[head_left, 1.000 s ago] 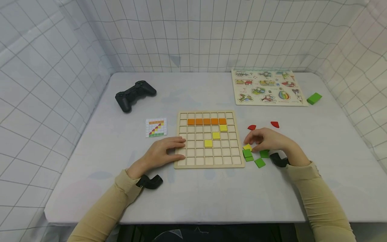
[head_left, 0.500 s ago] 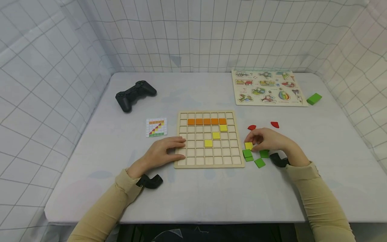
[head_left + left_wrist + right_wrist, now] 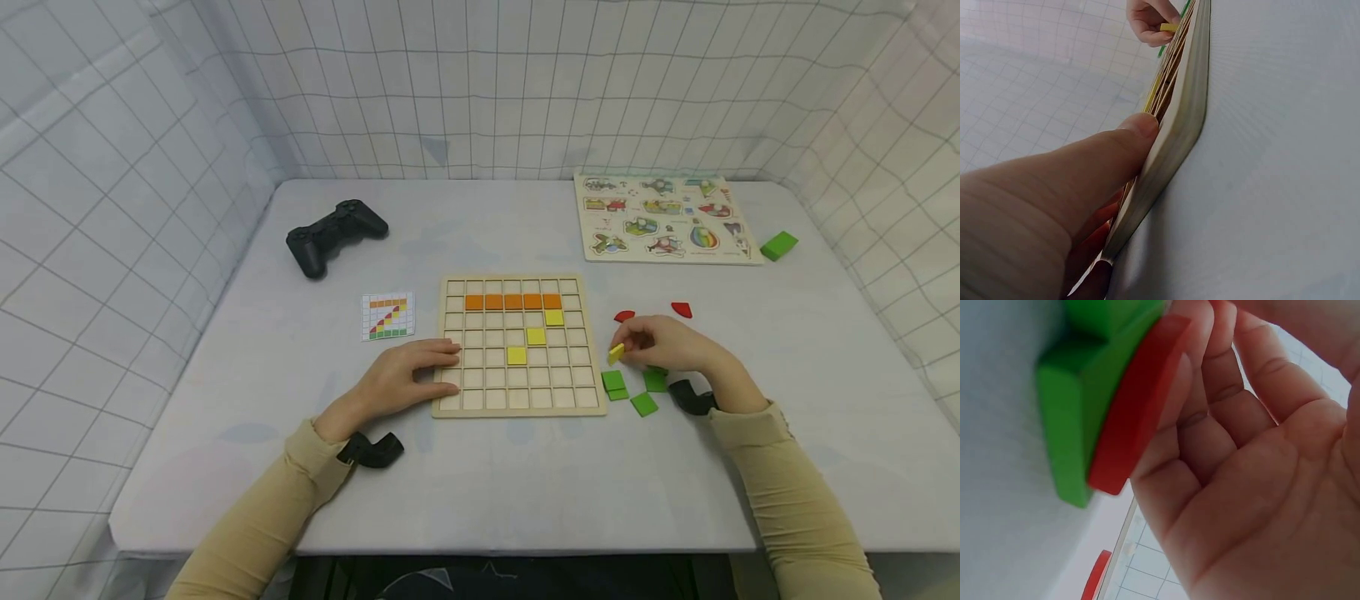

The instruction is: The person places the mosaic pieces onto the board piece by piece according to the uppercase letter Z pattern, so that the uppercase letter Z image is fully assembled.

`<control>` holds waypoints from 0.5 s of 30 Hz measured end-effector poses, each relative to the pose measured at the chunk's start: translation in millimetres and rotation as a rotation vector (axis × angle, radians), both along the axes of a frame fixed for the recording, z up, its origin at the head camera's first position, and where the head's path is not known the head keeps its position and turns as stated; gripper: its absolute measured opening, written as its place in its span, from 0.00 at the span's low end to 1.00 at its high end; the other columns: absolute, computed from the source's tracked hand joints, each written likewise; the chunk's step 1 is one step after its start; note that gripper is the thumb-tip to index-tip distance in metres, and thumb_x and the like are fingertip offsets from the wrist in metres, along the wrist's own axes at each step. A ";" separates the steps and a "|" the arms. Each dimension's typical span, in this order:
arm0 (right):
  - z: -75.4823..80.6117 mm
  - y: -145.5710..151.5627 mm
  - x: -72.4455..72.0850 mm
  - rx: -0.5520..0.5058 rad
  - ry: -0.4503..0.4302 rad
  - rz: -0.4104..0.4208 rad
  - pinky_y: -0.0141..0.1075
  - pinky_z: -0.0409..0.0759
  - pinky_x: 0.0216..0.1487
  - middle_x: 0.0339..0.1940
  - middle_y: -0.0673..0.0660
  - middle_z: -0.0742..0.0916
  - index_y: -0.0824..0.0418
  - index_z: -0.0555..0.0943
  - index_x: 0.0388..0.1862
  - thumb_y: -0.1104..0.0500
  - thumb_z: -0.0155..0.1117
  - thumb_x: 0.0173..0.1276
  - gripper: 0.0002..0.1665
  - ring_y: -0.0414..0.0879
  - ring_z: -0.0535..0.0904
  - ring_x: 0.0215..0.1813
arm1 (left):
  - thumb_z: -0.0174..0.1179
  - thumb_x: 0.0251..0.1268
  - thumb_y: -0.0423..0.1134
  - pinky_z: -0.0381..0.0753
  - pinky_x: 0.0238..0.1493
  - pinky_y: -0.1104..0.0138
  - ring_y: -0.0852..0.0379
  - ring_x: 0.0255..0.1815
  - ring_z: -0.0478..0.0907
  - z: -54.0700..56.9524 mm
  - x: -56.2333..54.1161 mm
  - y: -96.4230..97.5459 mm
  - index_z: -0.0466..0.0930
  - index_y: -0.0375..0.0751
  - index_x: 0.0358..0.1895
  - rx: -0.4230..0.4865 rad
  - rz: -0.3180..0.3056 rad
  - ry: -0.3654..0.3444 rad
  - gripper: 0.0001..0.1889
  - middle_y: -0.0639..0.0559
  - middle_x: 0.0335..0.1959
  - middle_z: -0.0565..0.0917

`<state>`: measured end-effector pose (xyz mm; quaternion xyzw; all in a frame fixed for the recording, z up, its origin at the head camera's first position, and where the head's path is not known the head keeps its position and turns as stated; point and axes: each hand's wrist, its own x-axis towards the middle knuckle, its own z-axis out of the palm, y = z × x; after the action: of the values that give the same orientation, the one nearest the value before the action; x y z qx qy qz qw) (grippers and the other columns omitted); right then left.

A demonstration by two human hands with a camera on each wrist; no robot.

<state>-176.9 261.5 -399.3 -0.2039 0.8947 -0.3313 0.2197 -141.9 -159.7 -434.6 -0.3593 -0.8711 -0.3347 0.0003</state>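
My left hand (image 3: 399,372) rests on the left edge of a wooden grid board (image 3: 495,400), fingers extended over its cells. In the left wrist view the thumb (image 3: 1141,125) lies against the board's rim. Orange tiles (image 3: 513,302) form a row near the board's top, and yellow tiles (image 3: 536,336) step diagonally down to the left. Right of the board, my right hand (image 3: 667,343) pinches a yellow square tile (image 3: 616,353), tilted on edge. Beneath and beside that hand lie green tiles (image 3: 643,404). A red curved piece (image 3: 1138,406) rests by its fingers in the right wrist view.
A patterned card (image 3: 387,316) lies left of the board, and a black game controller (image 3: 337,236) behind it. A picture puzzle board (image 3: 667,218) and a green block (image 3: 779,245) are at the back right. Red pieces (image 3: 681,309) lie beyond my right hand.
The yellow tile beside the green ones has turned in my right hand's fingers and now stands tilted on edge, lifted between them. My left hand has stayed on the board.
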 end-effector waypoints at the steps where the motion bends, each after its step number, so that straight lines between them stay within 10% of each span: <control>1: -0.3 -0.1 -0.2 0.005 0.003 -0.005 0.32 0.70 0.29 0.27 0.52 0.76 0.57 0.82 0.38 0.62 0.66 0.62 0.05 0.47 0.70 0.33 | 0.68 0.55 0.48 0.65 0.67 0.67 0.54 0.64 0.68 0.1 0.0 0.0 0.82 0.40 0.53 -0.002 0.000 -0.001 0.24 0.52 0.59 0.77; 15: 5.5 -11.7 -5.3 -0.031 0.060 0.007 0.33 0.72 0.32 0.31 0.49 0.81 0.55 0.81 0.39 0.55 0.66 0.64 0.07 0.46 0.72 0.34 | 0.68 0.55 0.49 0.64 0.68 0.68 0.54 0.65 0.68 0.2 1.0 0.0 0.81 0.39 0.54 -0.006 0.003 -0.026 0.24 0.52 0.60 0.76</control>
<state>-182.2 249.8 -393.7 -0.2205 0.8948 -0.3381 0.1907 -140.8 -159.6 -434.3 -0.3534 -0.8727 -0.3366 -0.0116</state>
